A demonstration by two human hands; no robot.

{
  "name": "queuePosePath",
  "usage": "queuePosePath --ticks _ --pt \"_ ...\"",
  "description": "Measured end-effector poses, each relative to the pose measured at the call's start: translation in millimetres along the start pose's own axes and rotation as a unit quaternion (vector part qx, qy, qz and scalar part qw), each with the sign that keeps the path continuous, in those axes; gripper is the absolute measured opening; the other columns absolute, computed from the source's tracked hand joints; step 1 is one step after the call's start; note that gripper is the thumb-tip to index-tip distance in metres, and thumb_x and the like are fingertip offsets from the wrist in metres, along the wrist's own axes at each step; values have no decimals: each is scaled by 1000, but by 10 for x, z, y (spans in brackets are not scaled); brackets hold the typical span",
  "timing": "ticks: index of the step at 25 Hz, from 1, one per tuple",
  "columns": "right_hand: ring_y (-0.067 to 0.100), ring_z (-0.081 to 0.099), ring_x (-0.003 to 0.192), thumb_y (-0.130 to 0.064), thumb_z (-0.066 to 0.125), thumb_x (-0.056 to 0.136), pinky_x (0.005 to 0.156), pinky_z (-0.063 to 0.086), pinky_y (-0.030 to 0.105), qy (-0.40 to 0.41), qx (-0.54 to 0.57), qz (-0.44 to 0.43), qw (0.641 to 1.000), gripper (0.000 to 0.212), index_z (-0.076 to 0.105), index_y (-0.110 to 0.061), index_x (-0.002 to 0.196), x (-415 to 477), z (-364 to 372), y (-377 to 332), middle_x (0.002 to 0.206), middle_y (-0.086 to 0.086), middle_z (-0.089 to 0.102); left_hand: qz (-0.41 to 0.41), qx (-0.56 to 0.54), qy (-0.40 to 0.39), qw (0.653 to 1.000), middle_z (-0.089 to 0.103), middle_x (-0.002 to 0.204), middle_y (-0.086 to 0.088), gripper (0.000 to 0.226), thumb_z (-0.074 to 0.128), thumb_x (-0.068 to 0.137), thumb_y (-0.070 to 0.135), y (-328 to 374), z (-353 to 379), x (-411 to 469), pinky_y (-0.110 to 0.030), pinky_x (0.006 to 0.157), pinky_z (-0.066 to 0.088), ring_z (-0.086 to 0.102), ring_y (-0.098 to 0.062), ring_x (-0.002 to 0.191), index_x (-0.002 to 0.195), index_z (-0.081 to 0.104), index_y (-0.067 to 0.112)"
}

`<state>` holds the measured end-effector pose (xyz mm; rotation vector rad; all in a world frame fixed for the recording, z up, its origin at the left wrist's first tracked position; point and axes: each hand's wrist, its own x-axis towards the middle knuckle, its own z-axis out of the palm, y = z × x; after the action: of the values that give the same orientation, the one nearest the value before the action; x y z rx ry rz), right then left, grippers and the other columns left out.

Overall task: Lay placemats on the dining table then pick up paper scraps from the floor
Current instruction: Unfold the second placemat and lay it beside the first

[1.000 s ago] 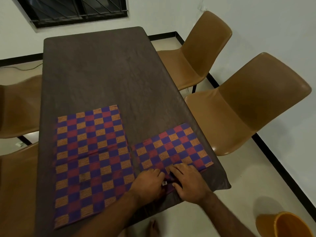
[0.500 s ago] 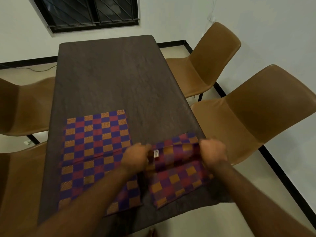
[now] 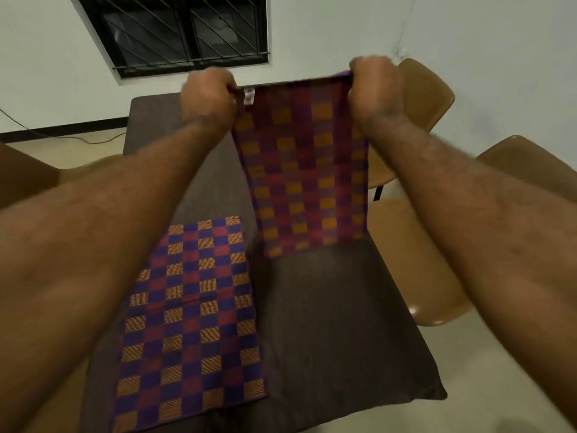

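The left hand [image 3: 208,95] and right hand [image 3: 373,89] have their fingers curled tight on the top corners of a purple, red and orange checked woven placemat [image 3: 306,170], which hangs below them over the dark brown tabletop [image 3: 327,323]. A matching flat placemat [image 3: 193,323] lies on it well below the left fingers.

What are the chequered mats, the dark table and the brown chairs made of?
Raised placemat: woven cloth, probably; it hangs limp from the left hand and right hand, with a sewn tag. Flat placemat: same cloth, striped weave showing in its orange squares. Table: dark, matt, faintly grained; wood or laminate, unclear. Chairs: smooth moulded tan shells, slight sheen, likely plastic or faux leather.
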<state>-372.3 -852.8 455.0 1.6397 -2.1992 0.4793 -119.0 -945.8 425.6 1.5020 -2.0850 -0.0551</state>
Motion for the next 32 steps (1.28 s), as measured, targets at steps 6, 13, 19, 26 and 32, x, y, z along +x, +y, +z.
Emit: queuePosePath --ticks 6,13,19,26,32 --pt "20 56 71 -10 40 89 56 37 29 134 98 9 986 22 60 -14 80 -14 -223 111 77 2 61 55 -97 124 986 71 89 2 27 48 100 25 100 -364 0 -23 70 53 65 -9 81 98 74 19" --pt "19 61 95 -17 51 94 81 55 39 -45 166 5 985 19 59 -22 110 -1542 736 546 104 0 65 85 -115 -21 989 72 85 -7 29 47 94 28 -196 559 -1620 -40 69 56 68 -27 78 94 74 17" --pt "27 55 115 0 56 79 97 48 39 -248 126 0 961 51 55 -18 126 -2587 1232 814 124 6 59 1 -116 -268 956 69 122 2 30 51 103 16 -260 1022 -2886 -37 97 57 65 -15 114 126 66 27" --pt "22 58 114 -13 59 91 99 45 36 -282 138 41 949 30 60 -20 120 -3465 1121 1022 121 5 63 20 -93 -319 943 68 122 9 26 47 105 25 -45 1069 -3811 -28 92 54 65 -10 112 126 59 34" --pt "19 57 117 -14 54 95 100 44 32 -306 133 68 940 35 58 -23 128 -3961 908 1158 133 2 58 95 -50 -288 952 69 127 10 31 45 106 31 34 1017 -4330 -28 91 53 64 -11 115 134 60 32"
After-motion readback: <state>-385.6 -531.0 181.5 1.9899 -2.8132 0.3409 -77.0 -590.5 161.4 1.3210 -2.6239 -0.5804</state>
